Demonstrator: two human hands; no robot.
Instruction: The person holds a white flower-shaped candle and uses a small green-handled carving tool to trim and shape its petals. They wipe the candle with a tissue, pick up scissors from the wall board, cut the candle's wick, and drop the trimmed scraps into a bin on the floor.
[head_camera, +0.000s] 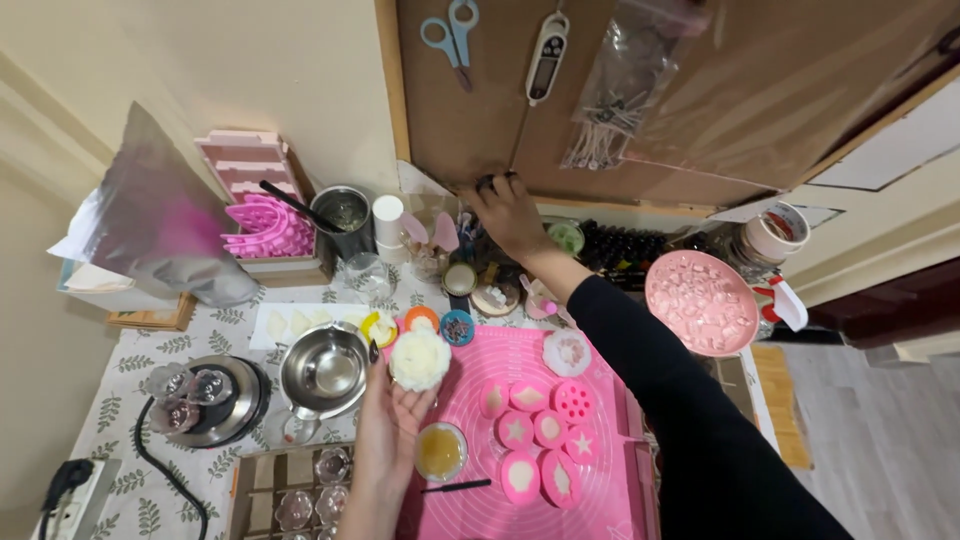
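Note:
My left hand (392, 410) is palm up over the pink mat (600, 470) and holds a white flower-shaped wax piece (419, 358) at its fingertips. My right hand (508, 212) reaches far back, its fingers closed on a small dark object (487, 183) at the lower edge of the brown board (640, 100). My black sleeve (680, 390) crosses the mat. Several small pink moulds (535, 430) filled with white wax sit on the mat, beside a small glass dish of amber liquid (441, 451).
A steel bowl (324, 369) and a round heater with glass cups (205, 398) stand left. A pink plate mould (702, 301) lies right. Scissors (452, 35), a thermometer (547, 58) and a bag of wicks (620, 90) hang on the board. Small jars crowd the back.

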